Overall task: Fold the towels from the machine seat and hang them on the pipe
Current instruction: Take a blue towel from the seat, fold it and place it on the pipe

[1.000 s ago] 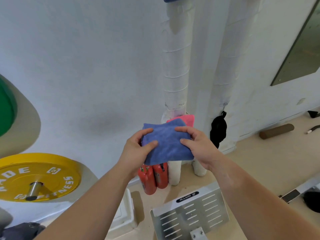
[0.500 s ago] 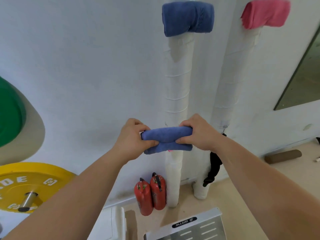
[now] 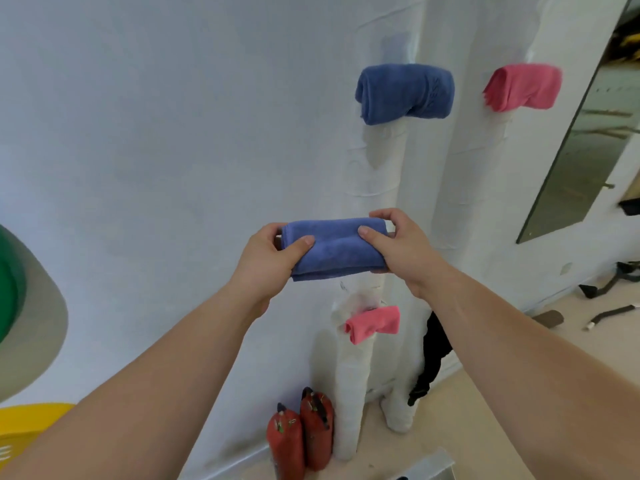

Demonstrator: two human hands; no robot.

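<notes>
A folded blue towel (image 3: 337,249) is held level in front of the white wrapped pipe (image 3: 379,164). My left hand (image 3: 268,258) grips its left end and my right hand (image 3: 398,245) grips its right end, thumbs on the near face. Higher on the same pipe hangs another blue towel (image 3: 405,93). A pink towel (image 3: 523,86) hangs on the second wrapped pipe (image 3: 471,188) to the right. Lower down, a pink towel (image 3: 374,323) hangs on the first pipe below my hands.
Two red fire extinguishers (image 3: 299,438) stand on the floor by the pipe's foot. A black strap (image 3: 433,358) hangs from the right pipe. A green weight plate (image 3: 12,289) and a yellow one (image 3: 24,424) are at left. A mirror (image 3: 588,140) is on the right wall.
The view has tilted upward and the hands have raised the blue towel, folding it narrower over the last second. The lower pink towel, earlier behind the blue one, now shows below it.
</notes>
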